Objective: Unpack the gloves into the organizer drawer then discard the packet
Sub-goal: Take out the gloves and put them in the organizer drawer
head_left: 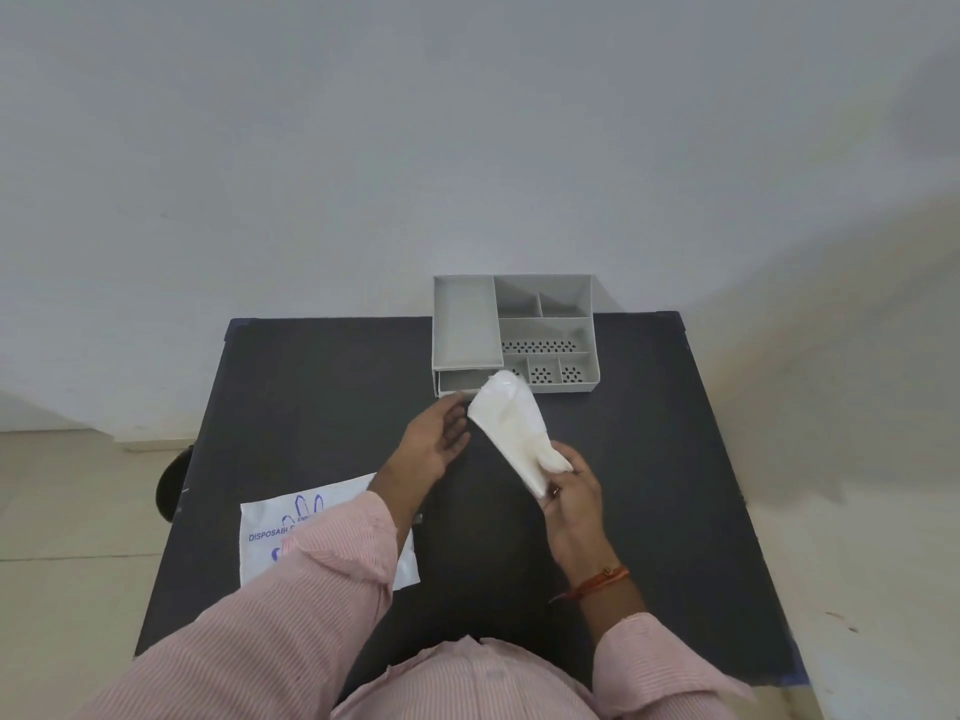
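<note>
A grey organizer [545, 324] stands at the far edge of the black table [322, 387]; its small drawer [460, 380] at the lower left looks pulled out a little. My right hand [571, 498] is shut on a folded stack of white gloves [511, 426], whose far end points at the drawer front. My left hand [434, 441] is open, fingers spread, just left of the gloves and in front of the drawer. The white glove packet [270, 543] with blue print lies flat at the near left, partly under my left sleeve.
A dark round stool [174, 483] sits left of the table on the tiled floor. A plain wall rises behind the table. The organizer has several open compartments, some with perforated bottoms.
</note>
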